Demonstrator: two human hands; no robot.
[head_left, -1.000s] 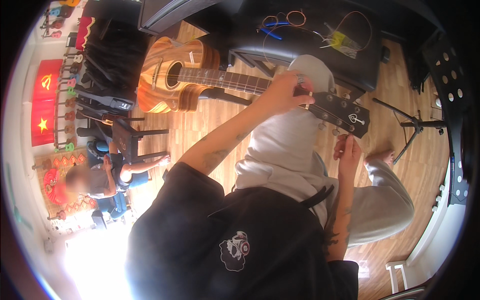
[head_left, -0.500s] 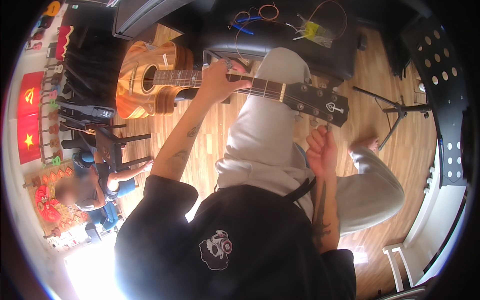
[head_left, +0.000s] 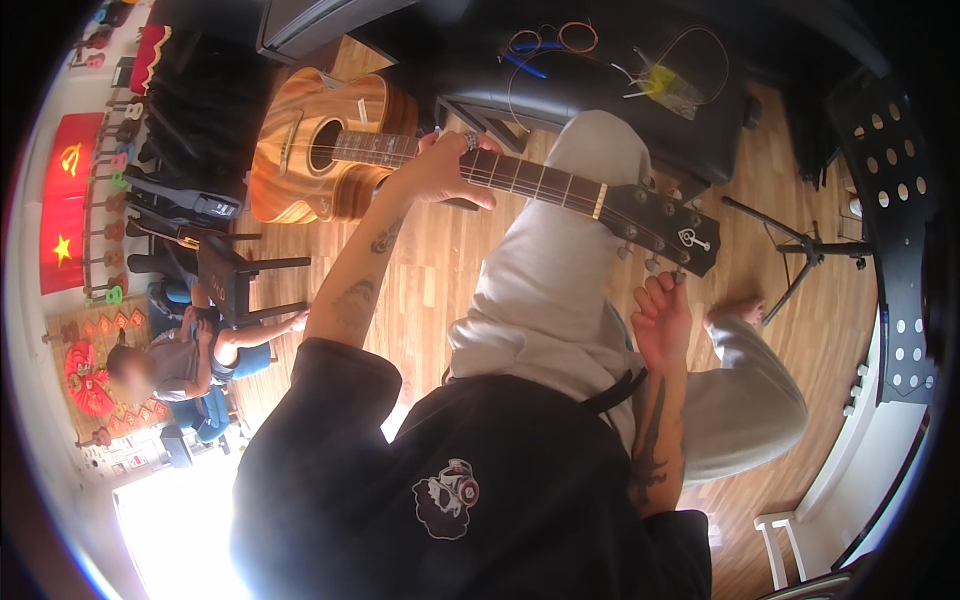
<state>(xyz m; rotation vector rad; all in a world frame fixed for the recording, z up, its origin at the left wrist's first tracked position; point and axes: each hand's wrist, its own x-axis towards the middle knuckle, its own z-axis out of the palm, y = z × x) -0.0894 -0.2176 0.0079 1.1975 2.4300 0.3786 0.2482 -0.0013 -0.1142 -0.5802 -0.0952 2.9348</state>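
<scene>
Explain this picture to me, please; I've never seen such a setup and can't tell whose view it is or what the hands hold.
There is no machine here, just a person's bare hands. A wide fisheye camera on their head looks down, so straight edges bend near the rim. The left hand is at the neck of a wooden guitar; the right hand has its fingers at a tuning peg on the dark headstock. On the black padded bench lie a blue-handled tool, copper-coloured loops and a clear-and-yellow packet. Another person sits at left.
</scene>
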